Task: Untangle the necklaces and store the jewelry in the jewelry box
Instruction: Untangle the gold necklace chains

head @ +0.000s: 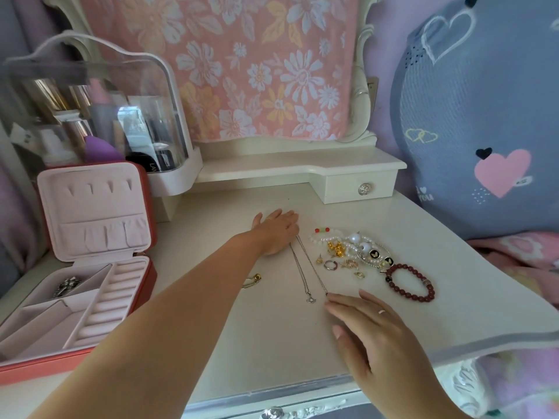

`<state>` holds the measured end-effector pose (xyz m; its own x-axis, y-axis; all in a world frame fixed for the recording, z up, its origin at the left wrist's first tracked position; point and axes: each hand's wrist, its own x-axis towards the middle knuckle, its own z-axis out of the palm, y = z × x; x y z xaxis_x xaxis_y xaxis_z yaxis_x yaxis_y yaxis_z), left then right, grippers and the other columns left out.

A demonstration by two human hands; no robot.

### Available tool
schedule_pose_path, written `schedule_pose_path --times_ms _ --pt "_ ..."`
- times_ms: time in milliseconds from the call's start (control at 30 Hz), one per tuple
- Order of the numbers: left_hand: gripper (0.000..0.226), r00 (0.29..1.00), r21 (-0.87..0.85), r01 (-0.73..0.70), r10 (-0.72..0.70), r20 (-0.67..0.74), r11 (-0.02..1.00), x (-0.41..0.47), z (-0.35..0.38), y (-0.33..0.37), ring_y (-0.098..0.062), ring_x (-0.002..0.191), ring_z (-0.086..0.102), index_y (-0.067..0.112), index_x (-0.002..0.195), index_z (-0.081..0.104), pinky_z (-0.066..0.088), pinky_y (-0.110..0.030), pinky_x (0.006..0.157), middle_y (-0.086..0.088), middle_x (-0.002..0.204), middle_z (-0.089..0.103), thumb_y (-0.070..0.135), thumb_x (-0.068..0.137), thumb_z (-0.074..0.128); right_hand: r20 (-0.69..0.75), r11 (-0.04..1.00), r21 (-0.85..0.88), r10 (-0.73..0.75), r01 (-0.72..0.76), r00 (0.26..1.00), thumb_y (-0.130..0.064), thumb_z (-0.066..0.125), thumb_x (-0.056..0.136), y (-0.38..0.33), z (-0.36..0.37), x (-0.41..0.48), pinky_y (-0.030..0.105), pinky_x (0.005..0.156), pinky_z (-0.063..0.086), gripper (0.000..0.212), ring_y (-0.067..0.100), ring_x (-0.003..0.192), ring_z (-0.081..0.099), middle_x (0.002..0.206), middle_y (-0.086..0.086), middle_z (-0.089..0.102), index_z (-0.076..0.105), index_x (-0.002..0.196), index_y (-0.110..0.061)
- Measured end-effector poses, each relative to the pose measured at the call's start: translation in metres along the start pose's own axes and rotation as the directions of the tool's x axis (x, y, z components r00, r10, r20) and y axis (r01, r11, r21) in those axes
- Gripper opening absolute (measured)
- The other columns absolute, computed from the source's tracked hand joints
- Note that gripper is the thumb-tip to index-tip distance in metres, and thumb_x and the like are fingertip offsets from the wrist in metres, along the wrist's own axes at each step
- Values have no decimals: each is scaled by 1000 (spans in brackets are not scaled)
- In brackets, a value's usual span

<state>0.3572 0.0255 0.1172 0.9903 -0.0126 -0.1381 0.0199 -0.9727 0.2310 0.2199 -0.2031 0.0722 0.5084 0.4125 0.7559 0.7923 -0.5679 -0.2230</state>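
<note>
**Two chains laid out, a hand at each end**

Two thin necklaces (305, 267) lie side by side on the white surface (272, 343), long axis running away from the person and tilted slightly left at the far end. One carries a small pendant (310, 299) at its near end.

Left hand (276, 229) — flat, fingers spread, palm down — presses at the far ends of the chains; it grips nothing that I can see. Right hand (367, 325) is open and relaxed, fingertips (331, 299) just touching the near end of the right-hand chain, holding nothing. So the right hand is nearer the pendant end, the left the far ends.

The chains look separate along most of their length; whether they cross under the left hand I cannot tell.

Count: one jewelry box (75, 297), open, left of the forearm, something silvery already in one compartment. One red bead bracelet (411, 282). One heap of pearls and small pieces (351, 249) just right of the chains. One small gold piece (252, 281) beside the left forearm.
</note>
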Motion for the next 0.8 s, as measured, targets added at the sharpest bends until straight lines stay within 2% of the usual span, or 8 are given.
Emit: schedule_pose_path --times_ms 267,367,533,633,733,800 --pt "51 1000 -26 3 -3 1 1000 0 -3 3 -9 149 -4 26 155 9 -11 -41 120 11 163 3 32 106 14 13 1000 4 16 -16 1000 -22 47 85 0 1 0 20 107 33 32 2 102 53 107 -6 71 75 98 -13" --pt "51 1000 -59 8 -8 -8 998 2 -4 2 -9 149 -4 27 155 8 -12 -39 119 9 163 4 33 105 15 32 1000 1 19 -19 999 -29 37 97 1 3 -1 21 108 33 40 2 103 54 111 -6 70 74 101 -14" --pt "52 1000 -83 28 -28 4 996 8 -7 4 -8 149 -4 28 155 7 -12 -40 119 7 163 6 33 105 15 71 1000 -30 10 -8 997 -36 22 102 0 4 1 23 108 31 56 6 106 52 116 -3 68 72 107 -13" --pt "52 1000 -106 8 -9 -13 994 8 -11 7 -10 150 -3 27 156 8 -9 -40 120 8 163 4 33 105 19 82 998 -62 9 -4 997 -27 38 94 -1 0 4 24 108 27 40 10 106 50 120 -1 67 72 109 -12" --pt "53 997 -156 -8 -4 -74 988 -2 -19 4 -12 150 -1 27 155 12 -4 -40 121 8 163 3 38 105 25 124 998 -23 65 -63 990 -28 46 84 2 -2 2 25 107 30 41 7 113 49 129 -2 61 67 116 -14" --pt "52 989 -243 -22 -14 -147 970 -15 -25 -8 -15 150 7 27 153 25 3 -38 121 7 162 14 43 104 32 142 994 0 108 -109 984 -32 47 84 3 -3 2 25 106 28 42 10 117 48 133 -6 57 64 120 -18"
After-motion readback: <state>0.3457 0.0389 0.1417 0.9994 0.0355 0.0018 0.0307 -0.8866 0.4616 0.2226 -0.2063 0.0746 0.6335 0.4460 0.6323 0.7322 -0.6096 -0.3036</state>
